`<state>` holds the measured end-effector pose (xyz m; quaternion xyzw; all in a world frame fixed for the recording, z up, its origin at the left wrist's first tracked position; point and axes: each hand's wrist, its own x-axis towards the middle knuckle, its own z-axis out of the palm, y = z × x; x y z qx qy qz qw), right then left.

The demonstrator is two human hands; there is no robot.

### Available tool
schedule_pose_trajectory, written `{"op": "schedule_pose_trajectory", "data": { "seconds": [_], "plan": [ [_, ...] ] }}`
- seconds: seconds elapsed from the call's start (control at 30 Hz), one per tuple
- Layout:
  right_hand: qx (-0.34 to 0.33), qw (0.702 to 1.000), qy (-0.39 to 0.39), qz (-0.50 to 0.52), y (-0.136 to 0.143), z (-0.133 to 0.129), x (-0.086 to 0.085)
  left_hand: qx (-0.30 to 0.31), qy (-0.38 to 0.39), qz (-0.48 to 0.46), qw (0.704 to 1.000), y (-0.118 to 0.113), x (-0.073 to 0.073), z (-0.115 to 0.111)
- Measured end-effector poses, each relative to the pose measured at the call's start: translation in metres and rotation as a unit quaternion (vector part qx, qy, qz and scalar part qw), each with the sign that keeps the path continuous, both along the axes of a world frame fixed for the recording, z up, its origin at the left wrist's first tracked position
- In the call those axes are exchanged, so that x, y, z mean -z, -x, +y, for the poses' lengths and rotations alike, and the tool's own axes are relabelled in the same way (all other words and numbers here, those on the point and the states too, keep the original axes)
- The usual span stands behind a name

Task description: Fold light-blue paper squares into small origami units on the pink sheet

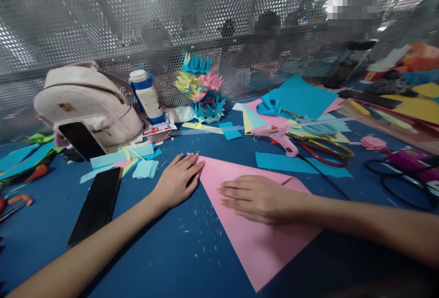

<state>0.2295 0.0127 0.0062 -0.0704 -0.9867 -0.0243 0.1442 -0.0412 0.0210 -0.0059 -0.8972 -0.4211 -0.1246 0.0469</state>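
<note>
A large pink paper sheet (pixel 267 252) lies on the blue table, with one pointed corner toward me and another at its upper left. My left hand (pixel 179 180) rests at that upper left corner, its fingers spread and the fingertips on the paper's tip. Flat on the middle of the sheet lies my right hand (pixel 262 199), palm down with fingers stretched to the left. A folded edge shows near the sheet's upper right, beside my right wrist.
Behind the sheet are a pink glue gun (pixel 276 134), scissors (pixel 324 151) and a blue paper strip (pixel 302 164). A black phone (pixel 96 202) lies left. Farther back stand a backpack (pixel 89 97), a bottle (pixel 147 97) and folded paper flowers (pixel 209 106).
</note>
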Motion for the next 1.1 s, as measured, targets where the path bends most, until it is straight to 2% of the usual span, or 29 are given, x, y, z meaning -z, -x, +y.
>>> {"op": "schedule_pose_trajectory", "data": {
  "seconds": [0.43,0.9,1.1],
  "plan": [
    [0.004,0.999,-0.035,-0.004,0.001,-0.003,0.004,0.007,0.004,0.001,1.0,0.003,0.005,0.002],
    [0.009,1.0,-0.014,0.007,0.0,-0.003,0.003,0.006,0.001,-0.003,1.0,0.002,0.004,0.002],
    [0.02,1.0,-0.005,-0.006,0.002,-0.006,0.001,0.025,-0.033,0.045,0.998,-0.006,0.002,-0.014]
  ]
}}
